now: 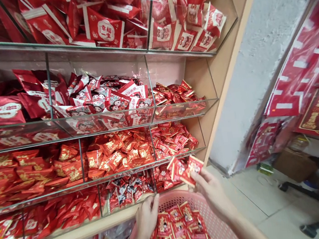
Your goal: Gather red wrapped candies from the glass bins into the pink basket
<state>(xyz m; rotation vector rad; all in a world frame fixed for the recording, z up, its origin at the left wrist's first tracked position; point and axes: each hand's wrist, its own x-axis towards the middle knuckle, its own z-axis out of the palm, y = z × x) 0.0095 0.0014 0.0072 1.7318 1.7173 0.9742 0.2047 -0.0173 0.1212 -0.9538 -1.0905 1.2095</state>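
My right hand (213, 192) pinches a few small red packets (187, 167) and holds them above the far rim of a pink plastic basket (217, 227). The basket holds several red packets printed with cartoon figures (180, 230). My left hand (147, 217) grips the basket's near-left rim, fingers curled over the edge. Both hands are just in front of the lowest glass bin of the shelf.
A wooden shelf unit (222, 60) with glass-fronted bins (95, 122) full of red packets fills the left. A grey wall (259, 55) stands at the right, with red banners (302, 65) leaning on it, a cardboard box (293, 162) and tiled floor (254, 197).
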